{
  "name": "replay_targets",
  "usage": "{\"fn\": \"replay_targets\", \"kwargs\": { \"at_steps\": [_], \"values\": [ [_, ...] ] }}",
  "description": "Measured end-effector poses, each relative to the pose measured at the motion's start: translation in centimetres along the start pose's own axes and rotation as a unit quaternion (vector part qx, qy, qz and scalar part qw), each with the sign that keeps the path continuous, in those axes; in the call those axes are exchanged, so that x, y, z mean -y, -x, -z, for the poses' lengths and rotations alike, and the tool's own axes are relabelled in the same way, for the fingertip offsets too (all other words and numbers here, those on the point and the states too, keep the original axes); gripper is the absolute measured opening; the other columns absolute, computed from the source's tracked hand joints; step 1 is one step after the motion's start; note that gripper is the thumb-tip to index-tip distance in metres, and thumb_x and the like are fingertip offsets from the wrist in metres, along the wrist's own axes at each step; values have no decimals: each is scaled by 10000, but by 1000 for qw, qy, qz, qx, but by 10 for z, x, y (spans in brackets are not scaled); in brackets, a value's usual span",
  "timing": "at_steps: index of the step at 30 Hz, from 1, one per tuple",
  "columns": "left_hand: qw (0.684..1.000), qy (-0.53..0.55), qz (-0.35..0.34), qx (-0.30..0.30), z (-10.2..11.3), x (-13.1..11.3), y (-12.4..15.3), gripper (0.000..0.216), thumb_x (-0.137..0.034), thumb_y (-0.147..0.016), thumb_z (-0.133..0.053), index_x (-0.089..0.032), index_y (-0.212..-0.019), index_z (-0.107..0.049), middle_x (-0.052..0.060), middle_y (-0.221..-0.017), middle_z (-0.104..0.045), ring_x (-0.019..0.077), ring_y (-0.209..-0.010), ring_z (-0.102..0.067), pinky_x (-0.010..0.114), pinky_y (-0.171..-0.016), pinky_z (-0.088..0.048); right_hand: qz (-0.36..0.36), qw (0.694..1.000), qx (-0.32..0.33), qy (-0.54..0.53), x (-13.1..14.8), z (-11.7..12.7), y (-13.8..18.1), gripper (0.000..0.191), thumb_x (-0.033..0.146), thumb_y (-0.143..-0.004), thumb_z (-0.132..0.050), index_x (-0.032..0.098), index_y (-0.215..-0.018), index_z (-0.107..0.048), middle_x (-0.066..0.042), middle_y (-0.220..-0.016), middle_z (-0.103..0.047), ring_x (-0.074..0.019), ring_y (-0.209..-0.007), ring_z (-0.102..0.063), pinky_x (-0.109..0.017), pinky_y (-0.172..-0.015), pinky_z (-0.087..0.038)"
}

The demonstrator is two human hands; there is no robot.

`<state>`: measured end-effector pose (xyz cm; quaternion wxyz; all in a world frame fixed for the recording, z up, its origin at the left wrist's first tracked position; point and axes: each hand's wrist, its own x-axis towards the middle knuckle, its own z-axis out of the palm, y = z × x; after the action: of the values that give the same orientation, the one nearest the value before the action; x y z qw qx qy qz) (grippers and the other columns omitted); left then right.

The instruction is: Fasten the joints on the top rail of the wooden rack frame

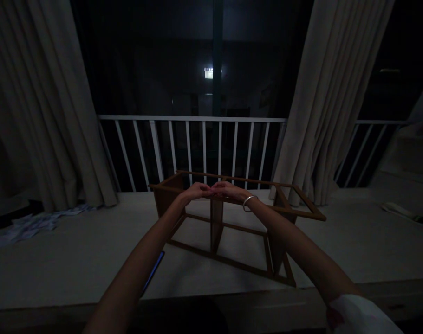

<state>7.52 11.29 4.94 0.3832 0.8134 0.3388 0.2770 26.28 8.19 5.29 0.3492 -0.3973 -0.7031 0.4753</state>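
Observation:
A brown wooden shelf frame lies on its side on the pale ledge, its boards standing upright between the rails. Just over its nearer upper rail, my left hand and my right hand meet at the fingertips. Fingers on both hands are bent and pressed together in a pinch. Anything between them is too small and dark to make out, and I cannot tell whether they touch the rail. A silver bangle circles my right wrist.
A phone-like dark slab with a bluish face lies by my left forearm. White railings stand behind the ledge, between a left curtain and a right curtain. Papers are scattered at the left.

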Motion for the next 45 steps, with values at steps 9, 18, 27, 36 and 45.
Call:
{"fn": "replay_targets", "kwargs": {
  "at_steps": [9, 18, 27, 36, 45],
  "values": [
    [999, -1, 29, 46, 7, -1, -6, 433, -468, -552, -625, -116, -804, -616, 18, -736, -582, 112, -684, -493, 216, -634, -363, 35, 999, -1, 11, -8, 4, -4, 351, 422, -641, -602, 133, -839, -577, 7, -666, -513, -58, -550, -415, -181, -492, -306],
    [998, 8, 14, 58, 7, 5, -6, 451, -484, -556, -618, -116, -816, -626, 32, -784, -600, 125, -743, -505, 223, -689, -369, -3, 991, -110, 80, -11, 5, -6, 471, 494, -554, -646, 137, -850, -557, -14, -688, -555, -73, -543, -440, -192, -456, -301],
    [998, 21, 21, 58, 7, 6, -6, 406, -436, -564, -637, -123, -823, -646, 41, -811, -618, 135, -771, -519, 234, -716, -365, 38, 982, -128, 131, -14, 5, -11, 440, 533, -569, -607, 119, -714, -572, -18, -614, -553, -77, -528, -446, -196, -461, -301],
    [997, -35, 14, 69, 8, 12, -10, 370, -432, -564, -627, -119, -759, -651, -5, -647, -581, 117, -668, -483, 226, -640, -342, 80, 993, -51, 71, -8, 1, -7, 363, 400, -591, -642, 126, -825, -604, -29, -729, -591, -92, -628, -505, -192, -522, -348],
    [998, 1, -2, 66, 5, -4, 5, 265, -282, -615, -550, -134, -827, -609, 26, -876, -598, 139, -833, -513, 255, -780, -359, 102, 991, -41, 79, -6, 1, -7, 327, 385, -596, -633, 110, -770, -610, -12, -677, -579, -86, -616, -491, -201, -558, -354]
  ]
}}
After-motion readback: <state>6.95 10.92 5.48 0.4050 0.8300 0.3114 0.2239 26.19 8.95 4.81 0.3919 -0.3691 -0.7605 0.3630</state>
